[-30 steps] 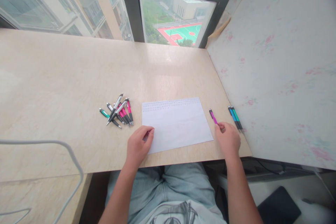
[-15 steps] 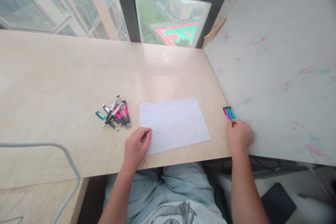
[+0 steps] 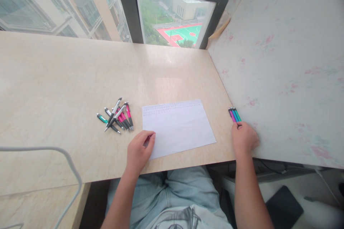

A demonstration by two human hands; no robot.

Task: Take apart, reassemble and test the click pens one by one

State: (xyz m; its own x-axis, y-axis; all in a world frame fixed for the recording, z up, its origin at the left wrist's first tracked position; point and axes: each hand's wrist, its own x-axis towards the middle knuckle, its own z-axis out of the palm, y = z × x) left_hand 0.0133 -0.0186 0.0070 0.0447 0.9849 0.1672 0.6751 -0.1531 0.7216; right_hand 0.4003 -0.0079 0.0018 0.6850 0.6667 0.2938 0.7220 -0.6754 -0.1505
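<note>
My left hand rests on the lower left corner of a white sheet of paper, its fingers curled and the thumb and forefinger tips close together. Whatever may be inside that hand is hidden. Rows of small handwriting run along the sheet's top edge. At the right, beside the wall, my right hand is closed over the lower ends of several click pens lying side by side, in purple, blue and green. Its fingertips are mostly hidden, and I cannot tell how many pens they grip.
Left of the paper lies a crossed pile of pens, white, pink and green with black grips. A grey cable loops over the table at the left. The flower-patterned wall bounds the right side; windows stand behind.
The right hand has shifted very slightly at the row of pens. The left hand, paper and pen pile stay as they were; the whole view moved a little.
</note>
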